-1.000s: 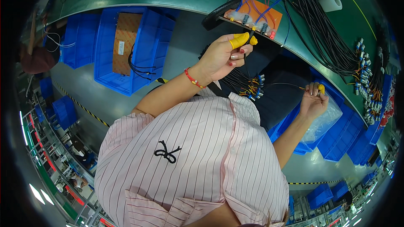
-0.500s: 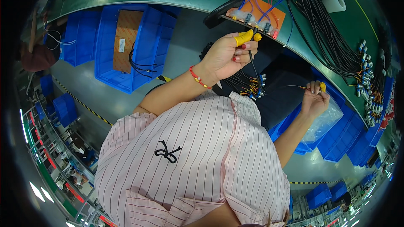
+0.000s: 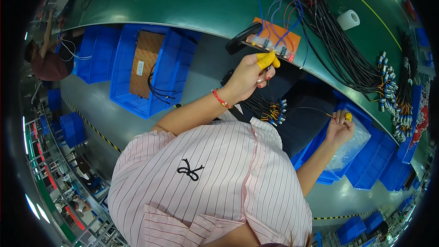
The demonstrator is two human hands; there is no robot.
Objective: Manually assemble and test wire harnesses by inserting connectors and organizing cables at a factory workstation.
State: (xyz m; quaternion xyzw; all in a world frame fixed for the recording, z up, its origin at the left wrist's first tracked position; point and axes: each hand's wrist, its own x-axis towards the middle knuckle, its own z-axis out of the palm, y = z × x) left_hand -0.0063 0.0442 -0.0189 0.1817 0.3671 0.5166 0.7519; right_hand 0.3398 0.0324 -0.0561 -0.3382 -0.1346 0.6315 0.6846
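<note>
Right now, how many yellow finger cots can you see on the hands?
2. One on the left hand, raised by the orange board; one on the right hand, pinching a thin wire. Others may be hidden.

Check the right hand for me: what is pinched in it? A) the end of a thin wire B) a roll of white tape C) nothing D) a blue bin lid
A: the right hand, with a yellow cot on one finger, pinches the end of a thin wire that arcs back toward the bundle of wires in the lap.
</note>
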